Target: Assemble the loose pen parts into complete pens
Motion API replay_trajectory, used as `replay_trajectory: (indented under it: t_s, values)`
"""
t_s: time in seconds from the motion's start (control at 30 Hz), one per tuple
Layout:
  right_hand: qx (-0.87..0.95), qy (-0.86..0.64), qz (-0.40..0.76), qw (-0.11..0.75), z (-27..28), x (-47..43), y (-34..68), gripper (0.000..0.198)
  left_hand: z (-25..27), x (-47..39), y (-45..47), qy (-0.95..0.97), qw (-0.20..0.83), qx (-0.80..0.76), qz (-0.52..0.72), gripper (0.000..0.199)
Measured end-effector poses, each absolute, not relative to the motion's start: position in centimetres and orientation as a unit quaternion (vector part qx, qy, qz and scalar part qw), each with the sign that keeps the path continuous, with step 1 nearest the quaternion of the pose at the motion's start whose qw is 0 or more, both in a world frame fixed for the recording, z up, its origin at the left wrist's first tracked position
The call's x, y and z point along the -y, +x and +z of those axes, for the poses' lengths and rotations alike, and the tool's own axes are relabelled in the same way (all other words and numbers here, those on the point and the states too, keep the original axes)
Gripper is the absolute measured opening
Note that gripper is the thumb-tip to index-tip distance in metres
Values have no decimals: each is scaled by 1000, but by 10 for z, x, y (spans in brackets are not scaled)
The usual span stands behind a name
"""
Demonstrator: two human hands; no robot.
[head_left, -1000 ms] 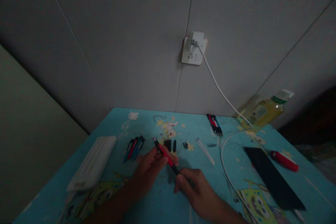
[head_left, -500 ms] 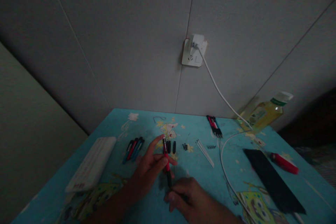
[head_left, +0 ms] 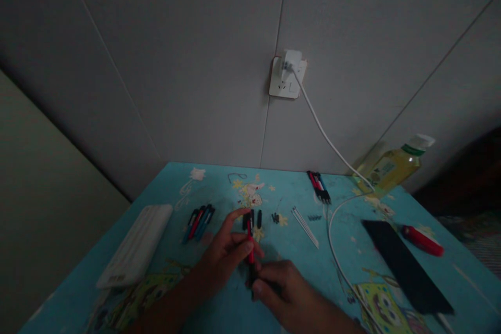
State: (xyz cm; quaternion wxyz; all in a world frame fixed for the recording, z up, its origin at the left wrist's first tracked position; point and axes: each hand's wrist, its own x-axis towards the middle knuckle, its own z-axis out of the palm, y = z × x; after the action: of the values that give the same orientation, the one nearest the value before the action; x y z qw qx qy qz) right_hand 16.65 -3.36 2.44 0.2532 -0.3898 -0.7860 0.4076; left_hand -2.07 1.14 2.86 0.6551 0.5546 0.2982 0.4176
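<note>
A red and black pen (head_left: 251, 257) is held nearly upright in front of me, between both hands. My left hand (head_left: 229, 250) is closed around its red barrel, thumb on the near side, with the index finger at the top end. My right hand (head_left: 279, 284) pinches the black lower end between thumb and fingers. Just behind the pen lie short black pieces (head_left: 259, 218). To their right are a little cluster of small black parts (head_left: 275, 217), several thin white refills (head_left: 305, 226) and a row of small springs (head_left: 314, 217).
Red and blue pen barrels (head_left: 199, 223) lie left of my hands. More pens (head_left: 319, 187) lie at the back right. A white power bank (head_left: 136, 245), a dark flat strip (head_left: 407, 266), a red-handled tool (head_left: 422, 240), a yellow bottle (head_left: 395, 167) and a white cable (head_left: 331, 240) occupy the sides.
The pen's top has come down slightly and to the right, so it stands more upright. My right hand has shifted up a little along its lower end.
</note>
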Motion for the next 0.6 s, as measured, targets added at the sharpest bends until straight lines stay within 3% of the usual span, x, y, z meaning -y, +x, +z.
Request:
replay_trajectory:
  t_s: [0.33,0.47,0.53,0.6]
  values:
    - [721,-484,346,355,27,24,167,28,23,-13,-17,560,606,-330,458,81]
    - [699,-551,225,396,38,1,196,31,20,-19,-19,589,562,-367,450,57]
    - [699,-612,127,346,44,-17,220,36,17,-21,-20,614,532,-395,430,37]
    - [681,-697,10,224,48,-37,245,39,15,-22,-21,633,513,-410,411,26]
